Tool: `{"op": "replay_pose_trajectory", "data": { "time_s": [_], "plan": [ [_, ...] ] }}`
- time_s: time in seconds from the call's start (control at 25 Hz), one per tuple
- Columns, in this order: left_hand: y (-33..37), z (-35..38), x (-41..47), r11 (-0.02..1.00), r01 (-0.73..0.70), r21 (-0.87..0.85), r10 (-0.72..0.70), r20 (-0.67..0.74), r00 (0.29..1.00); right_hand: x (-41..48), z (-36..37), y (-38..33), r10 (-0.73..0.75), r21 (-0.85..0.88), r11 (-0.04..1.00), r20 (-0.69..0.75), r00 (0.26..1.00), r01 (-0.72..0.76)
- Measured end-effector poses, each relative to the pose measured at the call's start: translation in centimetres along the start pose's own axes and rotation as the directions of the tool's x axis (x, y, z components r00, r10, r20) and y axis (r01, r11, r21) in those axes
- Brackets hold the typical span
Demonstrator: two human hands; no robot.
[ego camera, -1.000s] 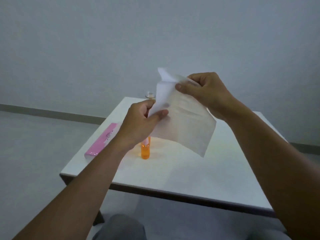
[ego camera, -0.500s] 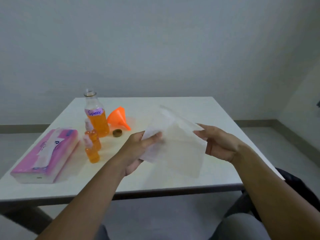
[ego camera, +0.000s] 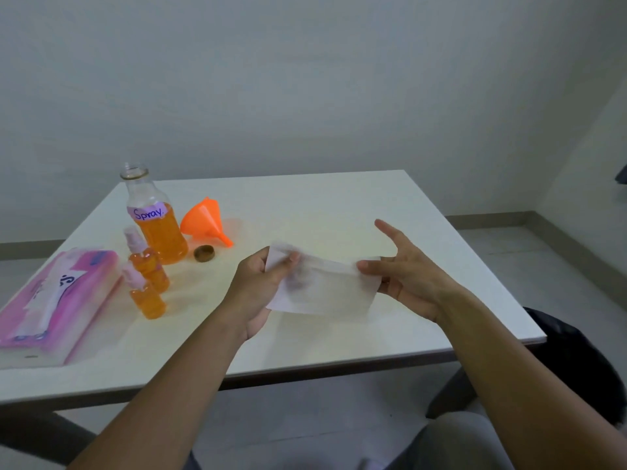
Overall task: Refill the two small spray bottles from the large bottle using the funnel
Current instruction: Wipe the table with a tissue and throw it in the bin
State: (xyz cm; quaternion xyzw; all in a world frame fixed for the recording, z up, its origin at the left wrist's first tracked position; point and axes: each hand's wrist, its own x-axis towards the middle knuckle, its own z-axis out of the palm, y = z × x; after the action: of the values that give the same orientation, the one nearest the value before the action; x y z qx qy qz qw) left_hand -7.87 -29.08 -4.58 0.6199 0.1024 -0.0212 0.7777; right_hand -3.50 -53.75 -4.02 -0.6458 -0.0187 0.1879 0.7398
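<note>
The large bottle (ego camera: 154, 220), uncapped and labelled "Spray", stands at the table's back left, half full of orange liquid. Two small spray bottles (ego camera: 149, 266) (ego camera: 146, 296) with orange liquid and their spray tops on stand just in front of it. The orange funnel (ego camera: 205, 222) lies on its side to the bottle's right, with a brown cap (ego camera: 204, 253) near it. My left hand (ego camera: 259, 286) pinches the left end of a white tissue (ego camera: 325, 290) above the table's middle. My right hand (ego camera: 407, 276) pinches the tissue's right end with thumb and a finger, the other fingers spread.
A pink tissue pack (ego camera: 54, 300) lies at the table's left front. The white table (ego camera: 325, 205) stands against a grey wall. A dark object (ego camera: 576, 361) sits beyond the table's right front corner. My knees show below the table edge.
Both hands brought the tissue down from face height to just above the table and folded it into a narrower strip. The view swung right, so the bottles and funnel came into sight.
</note>
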Motion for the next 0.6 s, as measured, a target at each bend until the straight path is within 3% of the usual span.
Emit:
{"op": "replay_pose_trajectory", "data": {
  "time_s": [0.12,0.28,0.48,0.6],
  "plan": [
    [-0.4,-0.3,0.4,0.999,-0.035,-0.025,0.032,-0.101,0.994,0.1,0.6,-0.1,-0.092,-0.115,0.989,0.061,0.994,0.098],
    [-0.5,-0.6,0.7,0.996,-0.085,-0.038,0.078,-0.148,0.986,0.3,1.8,0.2,-0.175,-0.455,0.874,0.033,0.984,0.17],
    [-0.6,-1.7,0.3,0.948,-0.189,0.256,0.198,-0.011,0.98,0.2,2.0,-0.3,-0.267,-0.603,0.771,-0.016,0.963,0.204],
    [-1.0,-2.6,0.3,0.903,-0.19,0.386,0.218,-0.031,0.975,0.0,1.9,-0.4,-0.291,-0.644,0.739,-0.038,0.956,0.199]
  ]
}}
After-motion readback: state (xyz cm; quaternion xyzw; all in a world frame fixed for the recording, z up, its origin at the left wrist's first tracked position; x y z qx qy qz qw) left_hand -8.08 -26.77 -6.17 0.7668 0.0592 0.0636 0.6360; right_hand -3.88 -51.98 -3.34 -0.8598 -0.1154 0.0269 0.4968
